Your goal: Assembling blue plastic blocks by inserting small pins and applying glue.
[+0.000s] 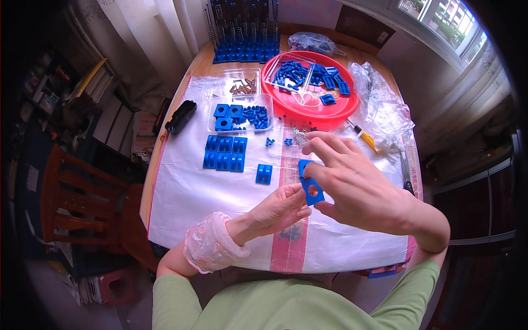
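Over the middle of the cloth, a blue plastic plate with a round hole is held between my two hands. My left hand pinches its left edge with closed fingers. From the right, my right hand reaches over it, thumb at its lower right side and curled fingers above. A blue square part shows just behind those fingers; whether it joins the plate is hidden. To the left of the hands lies a single blue block with curved ridges. Several similar blue blocks sit in two rows farther left.
A clear plastic box holds blue parts; another clear tray holds brass-coloured pieces. Behind stand a red basin of blue parts and a blue rack with springs. At right lie a yellow-handled screwdriver, scissors and crumpled plastic.
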The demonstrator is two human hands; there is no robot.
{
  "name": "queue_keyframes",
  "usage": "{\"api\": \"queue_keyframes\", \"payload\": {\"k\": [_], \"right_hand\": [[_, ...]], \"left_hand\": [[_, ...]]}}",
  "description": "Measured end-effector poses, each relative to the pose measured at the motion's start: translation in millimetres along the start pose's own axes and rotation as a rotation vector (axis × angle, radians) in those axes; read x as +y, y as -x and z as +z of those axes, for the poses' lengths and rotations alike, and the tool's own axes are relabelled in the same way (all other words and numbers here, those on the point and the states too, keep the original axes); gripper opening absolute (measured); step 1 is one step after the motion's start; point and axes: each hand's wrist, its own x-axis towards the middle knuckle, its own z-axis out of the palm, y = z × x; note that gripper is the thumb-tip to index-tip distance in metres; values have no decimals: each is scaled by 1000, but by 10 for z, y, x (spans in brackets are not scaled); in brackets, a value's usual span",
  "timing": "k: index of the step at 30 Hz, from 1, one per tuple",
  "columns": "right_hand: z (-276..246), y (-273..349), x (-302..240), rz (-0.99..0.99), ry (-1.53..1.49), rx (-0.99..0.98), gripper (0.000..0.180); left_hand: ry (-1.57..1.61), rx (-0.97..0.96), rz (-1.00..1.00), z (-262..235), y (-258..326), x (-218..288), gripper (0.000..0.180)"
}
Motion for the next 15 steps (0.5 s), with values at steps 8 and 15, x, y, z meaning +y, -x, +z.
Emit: {"api": "queue_keyframes", "payload": {"k": [8,15], "right_hand": [[252,194,98,96,-348,236,32],[383,247,134,114,-412,278,38]], "left_hand": [[-2,-14,-18,59,-2,22,43],[-13,-25,-39,33,-9,20,45]]}}
